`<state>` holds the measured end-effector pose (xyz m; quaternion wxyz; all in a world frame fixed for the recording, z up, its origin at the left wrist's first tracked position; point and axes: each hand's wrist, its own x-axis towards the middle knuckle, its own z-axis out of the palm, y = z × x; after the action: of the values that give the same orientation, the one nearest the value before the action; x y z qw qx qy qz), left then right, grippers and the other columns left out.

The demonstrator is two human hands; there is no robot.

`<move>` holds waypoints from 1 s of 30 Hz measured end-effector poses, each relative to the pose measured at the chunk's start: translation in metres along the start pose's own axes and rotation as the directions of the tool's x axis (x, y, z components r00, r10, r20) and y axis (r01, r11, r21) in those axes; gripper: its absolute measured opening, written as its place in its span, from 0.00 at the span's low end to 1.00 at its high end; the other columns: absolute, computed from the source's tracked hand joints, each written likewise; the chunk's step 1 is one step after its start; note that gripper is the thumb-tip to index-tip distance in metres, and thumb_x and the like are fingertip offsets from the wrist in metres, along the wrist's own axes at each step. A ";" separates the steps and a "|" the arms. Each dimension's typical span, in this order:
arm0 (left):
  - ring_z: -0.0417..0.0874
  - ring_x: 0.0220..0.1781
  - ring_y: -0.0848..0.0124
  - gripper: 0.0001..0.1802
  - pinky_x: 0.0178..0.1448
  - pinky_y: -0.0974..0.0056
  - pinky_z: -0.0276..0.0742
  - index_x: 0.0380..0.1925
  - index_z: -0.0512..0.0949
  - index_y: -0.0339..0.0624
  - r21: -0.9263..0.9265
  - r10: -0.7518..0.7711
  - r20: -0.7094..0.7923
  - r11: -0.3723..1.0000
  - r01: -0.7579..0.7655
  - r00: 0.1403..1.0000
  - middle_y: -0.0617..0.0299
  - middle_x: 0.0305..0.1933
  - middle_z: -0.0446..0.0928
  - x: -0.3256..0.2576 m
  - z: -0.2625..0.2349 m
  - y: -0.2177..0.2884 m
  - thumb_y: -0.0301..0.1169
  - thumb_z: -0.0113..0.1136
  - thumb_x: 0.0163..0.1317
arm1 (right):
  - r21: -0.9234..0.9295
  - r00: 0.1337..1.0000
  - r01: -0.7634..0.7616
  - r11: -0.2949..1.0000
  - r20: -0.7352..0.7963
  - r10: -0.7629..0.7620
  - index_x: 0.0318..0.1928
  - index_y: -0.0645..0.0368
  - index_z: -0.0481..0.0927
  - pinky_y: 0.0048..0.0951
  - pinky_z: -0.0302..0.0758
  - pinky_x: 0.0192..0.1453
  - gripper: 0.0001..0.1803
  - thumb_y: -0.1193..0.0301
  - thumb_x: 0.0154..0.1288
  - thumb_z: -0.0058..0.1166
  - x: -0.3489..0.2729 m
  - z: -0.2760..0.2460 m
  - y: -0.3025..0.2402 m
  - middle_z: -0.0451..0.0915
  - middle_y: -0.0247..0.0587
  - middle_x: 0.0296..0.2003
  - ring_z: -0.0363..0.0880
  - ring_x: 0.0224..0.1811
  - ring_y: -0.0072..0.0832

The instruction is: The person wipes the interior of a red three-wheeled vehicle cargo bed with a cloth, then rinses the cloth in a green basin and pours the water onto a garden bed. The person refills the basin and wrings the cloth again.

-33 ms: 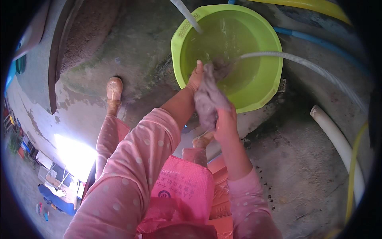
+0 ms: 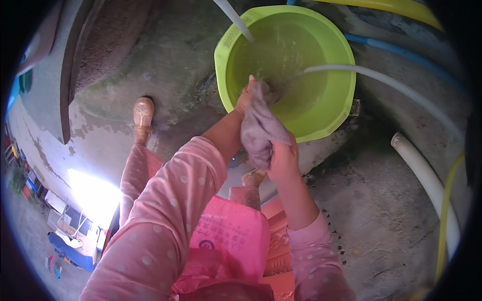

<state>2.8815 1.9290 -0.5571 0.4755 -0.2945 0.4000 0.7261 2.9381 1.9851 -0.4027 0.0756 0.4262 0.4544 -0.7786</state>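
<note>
— Grey, wet cloth (image 2: pixel 261 128): who is holding it?
— Both. The right hand (image 2: pixel 283 158) is gripping its near end, the left hand (image 2: pixel 246 100) is clutching its far end, over the near rim of the lime-green plastic basin (image 2: pixel 331 100).

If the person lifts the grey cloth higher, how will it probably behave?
Probably floppy: the cloth hangs in soft folds between the left hand and right hand. It is likely wet, being held over the green basin, so rather heavy for its size and apt to drip.
</note>
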 end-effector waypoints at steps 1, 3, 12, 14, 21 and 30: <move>0.74 0.48 0.63 0.23 0.52 0.61 0.70 0.50 0.69 0.44 -0.030 0.025 0.023 0.999 -0.024 0.999 0.58 0.48 0.74 -0.011 0.010 0.002 0.49 0.45 0.65 | -0.117 0.987 0.155 0.981 -0.019 -0.158 0.45 0.65 0.75 0.27 0.73 0.39 0.14 0.71 0.61 0.47 0.004 0.000 0.011 0.78 0.38 0.34 0.76 0.35 0.27; 0.75 0.46 0.64 0.20 0.51 0.63 0.70 0.48 0.71 0.43 0.017 0.036 -0.101 0.999 -0.034 0.994 0.58 0.46 0.75 -0.035 0.034 0.014 0.46 0.46 0.65 | -0.569 0.948 0.258 0.781 -0.005 -0.317 0.42 0.68 0.75 0.30 0.73 0.40 0.14 0.71 0.60 0.49 0.033 -0.018 0.027 0.79 0.44 0.34 0.78 0.37 0.29; 0.62 0.65 0.55 0.41 0.66 0.57 0.59 0.66 0.47 0.39 -0.041 -0.101 -0.164 0.995 0.095 0.981 0.45 0.66 0.56 -0.023 -0.013 0.016 0.55 0.44 0.63 | -0.937 0.622 -0.241 0.254 -0.350 -0.700 0.54 0.62 0.67 0.41 0.64 0.58 0.32 0.59 0.51 0.60 0.188 -0.183 0.078 0.68 0.55 0.54 0.67 0.54 0.51; 0.52 0.70 0.52 0.46 0.69 0.54 0.51 0.67 0.39 0.45 0.096 -0.077 -0.182 0.991 0.096 0.980 0.50 0.71 0.44 -0.017 -0.020 0.017 0.59 0.44 0.61 | -0.993 0.757 -0.080 -0.082 -0.008 -0.653 0.61 0.57 0.59 0.41 0.61 0.61 0.41 0.62 0.47 0.63 0.184 -0.156 0.089 0.61 0.50 0.57 0.60 0.58 0.50; 0.55 0.68 0.57 0.44 0.68 0.49 0.50 0.67 0.49 0.57 0.027 -0.211 -0.070 0.977 0.213 0.975 0.57 0.69 0.53 0.051 -0.037 -0.021 0.67 0.42 0.55 | -0.399 0.998 -0.007 0.917 -0.059 -0.018 0.51 0.60 0.72 0.28 0.72 0.44 0.22 0.69 0.56 0.58 0.146 -0.070 0.127 0.79 0.43 0.36 0.75 0.37 0.24; 0.75 0.34 0.68 0.16 0.42 0.68 0.72 0.37 0.75 0.46 -0.692 0.087 0.652 0.474 0.544 0.753 0.62 0.37 0.76 0.024 -0.017 -0.010 0.45 0.43 0.64 | -0.530 0.823 0.556 0.640 0.243 -0.514 0.31 0.61 0.76 0.19 0.66 0.27 0.07 0.70 0.63 0.53 0.067 -0.014 0.049 0.71 0.25 0.23 0.66 0.25 0.12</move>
<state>2.8830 1.9277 -0.5877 0.4660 -0.2932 -0.2338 0.8014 2.9295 1.9859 -0.4871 -0.0163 0.2013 0.7713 -0.6036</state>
